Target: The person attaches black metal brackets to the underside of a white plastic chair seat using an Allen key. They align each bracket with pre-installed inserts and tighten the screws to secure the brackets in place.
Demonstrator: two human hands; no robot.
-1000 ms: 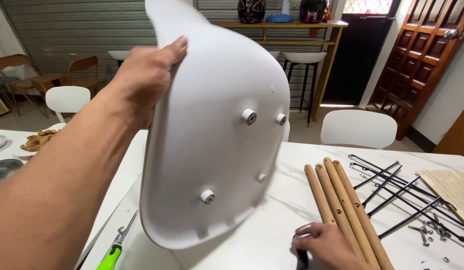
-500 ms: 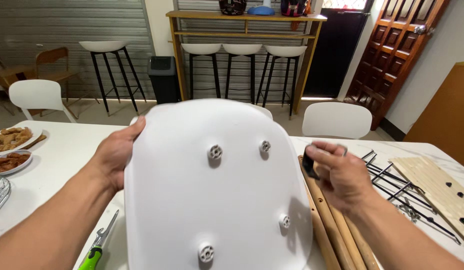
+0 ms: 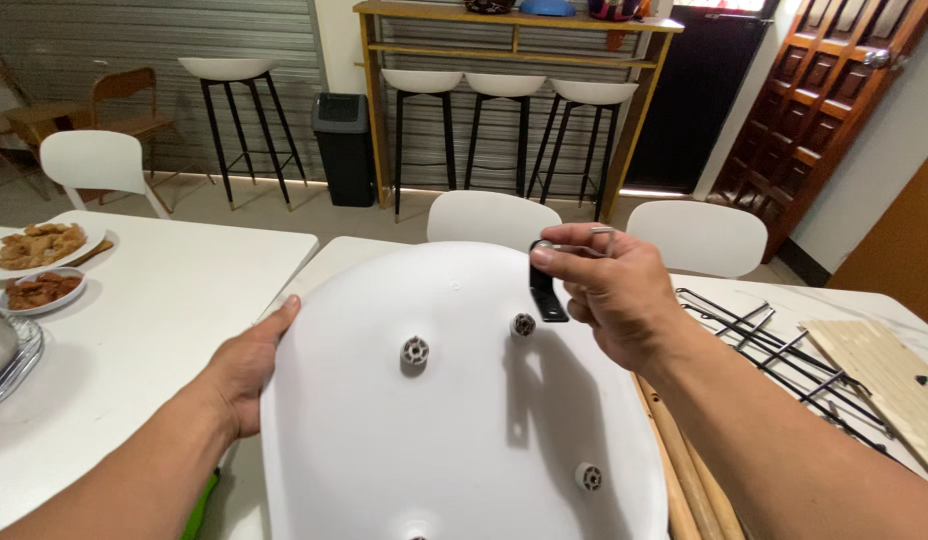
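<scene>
The white seat shell (image 3: pixel 454 420) has dropped flatter, and the right hand (image 3: pixel 609 295) has carried its black bracket (image 3: pixel 544 285) over it.

I see a plain white seat shell (image 3: pixel 454 440) with grey screw bosses (image 3: pixel 415 350), a black bracket (image 3: pixel 544 290) above it, tan wooden legs (image 3: pixel 684 470) right of it, on a white worktop (image 3: pixel 154 300).

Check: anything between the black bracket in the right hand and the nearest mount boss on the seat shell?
Nothing visible. The right hand holds the black bracket just above the boss on the white seat shell, with only open air between them.
</scene>
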